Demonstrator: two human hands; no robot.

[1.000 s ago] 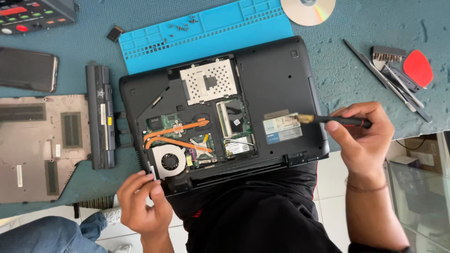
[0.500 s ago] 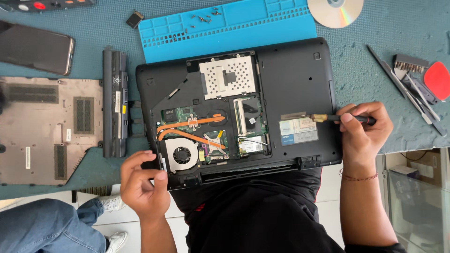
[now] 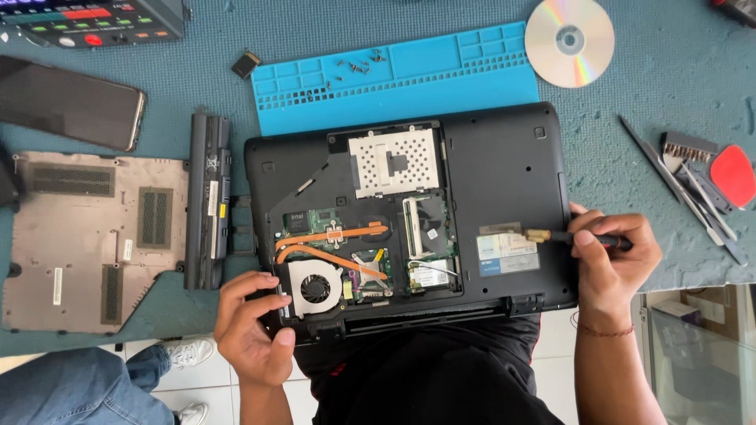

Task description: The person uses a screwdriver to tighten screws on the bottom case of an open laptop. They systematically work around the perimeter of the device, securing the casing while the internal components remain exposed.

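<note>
A black laptop (image 3: 504, 169) lies bottom-up on the teal work surface with its service cover off, showing a fan (image 3: 315, 288), copper heat pipes (image 3: 331, 234) and a silver drive caddy (image 3: 394, 161). My left hand (image 3: 250, 327) grips the laptop's near left corner by the fan. My right hand (image 3: 610, 260) holds a small brush (image 3: 551, 235) with a black handle; its pale bristles rest on the case just above the stickers (image 3: 508, 253).
A blue silicone mat (image 3: 441, 86) with several screws lies behind the laptop. The battery (image 3: 207, 201) and removed bottom cover (image 3: 87, 236) sit left, a phone (image 3: 71, 102) farther back. A disc (image 3: 569, 41) and pry tools (image 3: 693, 177) lie right.
The camera view shifted, so everything sits slightly differently in frame. My right hand drew the brush a little along the case near the stickers. My left hand kept its hold on the corner.
</note>
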